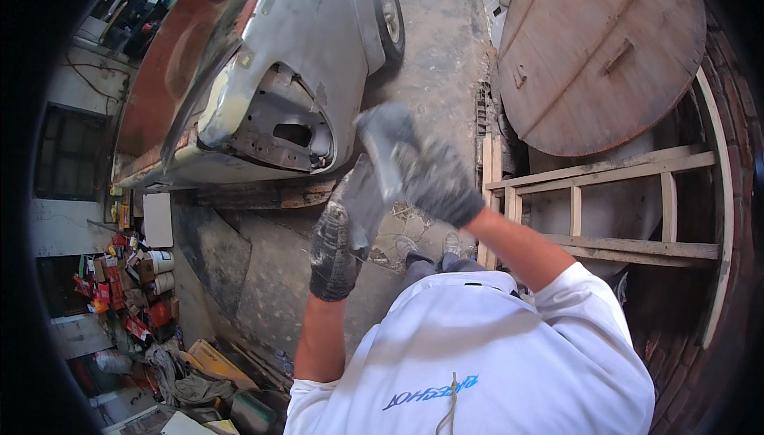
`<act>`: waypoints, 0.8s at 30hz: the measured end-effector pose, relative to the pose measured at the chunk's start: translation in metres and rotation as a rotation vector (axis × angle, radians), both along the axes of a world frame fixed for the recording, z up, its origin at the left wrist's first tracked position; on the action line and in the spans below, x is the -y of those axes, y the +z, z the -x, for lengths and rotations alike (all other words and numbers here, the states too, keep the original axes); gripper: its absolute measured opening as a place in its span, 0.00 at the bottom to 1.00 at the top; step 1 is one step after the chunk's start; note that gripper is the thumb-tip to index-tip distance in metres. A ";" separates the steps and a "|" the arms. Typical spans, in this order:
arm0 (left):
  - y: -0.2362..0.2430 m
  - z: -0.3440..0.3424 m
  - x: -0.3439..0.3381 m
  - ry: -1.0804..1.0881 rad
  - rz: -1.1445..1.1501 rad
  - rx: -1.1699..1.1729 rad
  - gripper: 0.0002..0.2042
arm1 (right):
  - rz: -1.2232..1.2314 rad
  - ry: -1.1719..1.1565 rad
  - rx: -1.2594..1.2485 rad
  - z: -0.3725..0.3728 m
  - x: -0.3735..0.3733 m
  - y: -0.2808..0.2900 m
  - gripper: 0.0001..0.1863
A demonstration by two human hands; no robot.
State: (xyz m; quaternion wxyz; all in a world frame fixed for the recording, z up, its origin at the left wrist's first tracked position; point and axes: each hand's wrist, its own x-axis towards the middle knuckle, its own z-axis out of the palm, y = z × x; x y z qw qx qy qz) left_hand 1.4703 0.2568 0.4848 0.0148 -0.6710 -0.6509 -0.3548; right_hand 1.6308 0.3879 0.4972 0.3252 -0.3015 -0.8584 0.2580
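Observation:
I hold both gloved hands close together in front of the car's corner. My left hand (333, 244), in a dirty black-and-grey glove, is closed on a dull grey sheet (368, 202) that stands up from the fingers. My right hand (442, 180), in a similar glove, is smeared by motion and closed around a grey, blocky piece (383, 128) with a paler lower part. Its exact kind is too blurred to tell. The piece is right beside the sheet; whether they touch is unclear. Beyond them is the grey car body (310, 21) with an empty lamp opening (290, 124).
A car wheel (390, 17) is at the far side. To the right, a large round wooden board (597, 53) leans above a wooden frame (621, 168). Boxes and cans (131, 284) crowd the left wall. Cloths (187, 379) and boards lie at lower left on the concrete floor (438, 45).

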 end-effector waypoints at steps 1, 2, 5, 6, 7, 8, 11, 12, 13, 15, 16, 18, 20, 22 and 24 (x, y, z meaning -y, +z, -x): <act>0.001 -0.005 -0.001 0.014 0.111 0.298 0.22 | 0.556 0.019 -0.276 -0.002 -0.010 0.007 0.16; 0.002 -0.006 -0.001 -0.015 0.140 0.423 0.22 | 0.266 0.044 -0.205 0.000 -0.006 0.007 0.15; 0.000 -0.005 -0.002 -0.062 0.027 -0.043 0.21 | -0.273 0.025 -0.161 0.005 0.005 0.006 0.15; -0.002 -0.001 -0.002 -0.068 -0.001 -0.128 0.22 | -0.237 -0.040 -0.206 0.005 0.007 0.011 0.16; -0.003 0.003 0.000 -0.050 0.014 -0.201 0.24 | -0.529 -0.117 0.140 -0.001 0.003 0.002 0.16; -0.006 0.006 0.001 -0.054 0.004 -0.219 0.25 | -0.193 0.001 0.138 -0.002 -0.007 0.004 0.17; -0.011 0.011 0.004 -0.147 -0.052 -0.162 0.25 | -0.180 0.100 -0.175 0.003 0.001 0.006 0.16; -0.012 0.011 0.004 -0.145 -0.096 -0.168 0.23 | -0.149 0.096 -0.292 0.005 0.009 0.010 0.14; -0.013 0.009 0.005 -0.151 -0.120 -0.168 0.22 | -0.076 0.087 -0.433 0.006 0.016 0.013 0.12; -0.012 0.005 0.005 -0.146 -0.075 0.050 0.21 | -0.496 -0.144 0.126 0.003 0.012 0.003 0.14; -0.011 0.003 0.006 -0.127 -0.010 0.266 0.21 | -0.313 -0.071 0.095 0.003 0.010 0.000 0.16; -0.010 0.002 0.006 -0.094 0.116 0.698 0.21 | 0.107 0.140 -0.139 0.002 0.006 -0.005 0.19; -0.012 0.002 0.006 -0.067 0.229 1.039 0.22 | -0.064 0.212 -0.354 0.008 0.019 -0.015 0.19; -0.017 0.004 0.004 0.019 0.201 1.550 0.28 | 0.107 0.038 -0.166 0.009 0.016 -0.027 0.18; -0.024 0.002 0.006 0.056 0.010 1.109 0.34 | -0.211 -0.119 -0.058 0.011 0.006 -0.037 0.18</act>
